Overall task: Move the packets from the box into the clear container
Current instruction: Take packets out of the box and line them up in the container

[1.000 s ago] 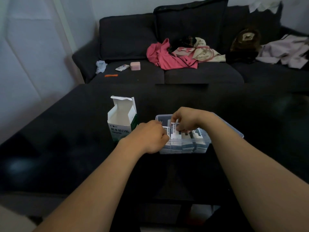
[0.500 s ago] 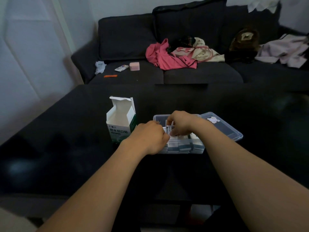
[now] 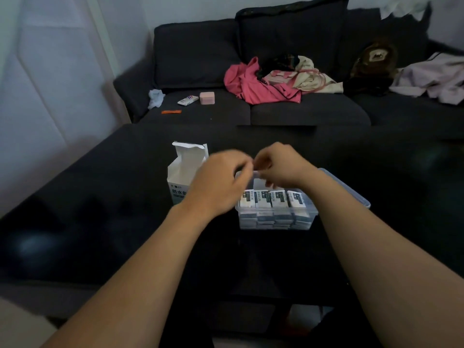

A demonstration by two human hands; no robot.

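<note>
Both hands have lifted from the packets (image 3: 272,199) and now hover together above the far end of the clear container (image 3: 276,218); motion blur hides whether either holds anything. Left hand (image 3: 221,182) covers part of the open white box (image 3: 184,175), right hand (image 3: 278,167) hides the container's back rim. Packets stand in rows inside the container, whose lid (image 3: 351,192) lies beside it on the dark table (image 3: 100,197). Behind stands a sofa (image 3: 301,111) with a pink garment (image 3: 253,84) and a pink case (image 3: 207,97).
</note>
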